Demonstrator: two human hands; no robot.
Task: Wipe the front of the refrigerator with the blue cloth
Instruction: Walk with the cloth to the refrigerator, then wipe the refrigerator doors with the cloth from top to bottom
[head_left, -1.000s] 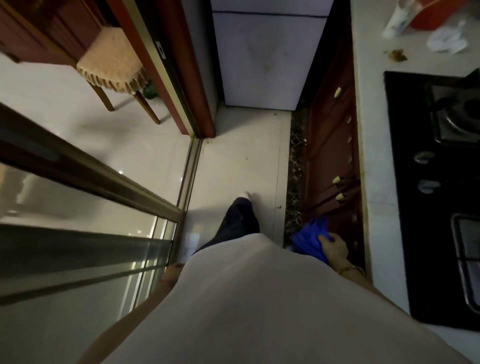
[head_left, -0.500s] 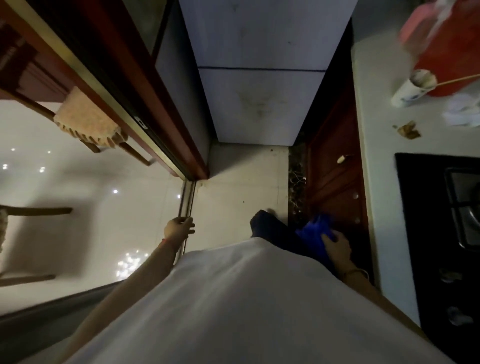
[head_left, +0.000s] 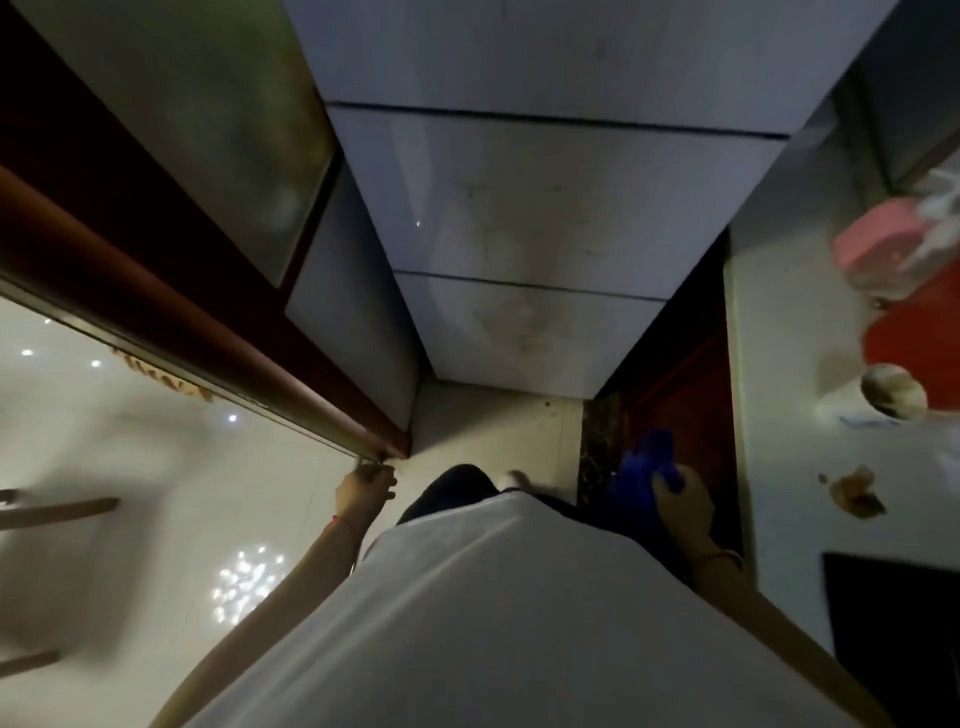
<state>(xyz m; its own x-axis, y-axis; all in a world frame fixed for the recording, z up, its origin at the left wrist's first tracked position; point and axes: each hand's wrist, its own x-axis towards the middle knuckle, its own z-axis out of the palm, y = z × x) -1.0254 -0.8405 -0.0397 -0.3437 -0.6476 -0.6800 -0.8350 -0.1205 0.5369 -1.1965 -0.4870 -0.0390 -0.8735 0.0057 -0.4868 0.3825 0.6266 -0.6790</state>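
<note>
The pale grey refrigerator (head_left: 540, 208) rises straight ahead, its front split by dark seams into stacked doors, with faint smudges on the middle and lower panels. My right hand (head_left: 680, 501) hangs low at my right side, shut on the bunched blue cloth (head_left: 641, 478), well short of the fridge front. My left hand (head_left: 363, 488) hangs at my left side with fingers curled, near the foot of the sliding door frame; I see nothing in it. My white shirt hides most of my legs.
A dark red sliding door frame (head_left: 171, 291) with glass runs along the left. On the right, a red-brown cabinet (head_left: 685, 395) stands under a pale counter (head_left: 779, 364) holding a red container (head_left: 919, 353), a pink lid, a cup (head_left: 891, 397) and a black hob (head_left: 904, 618). Narrow tiled floor (head_left: 498, 431) lies ahead.
I have stepped closer to the refrigerator and my view has tilted up, so its front fills more of the frame. My left hand swung forward. The cloth stays in my right hand.
</note>
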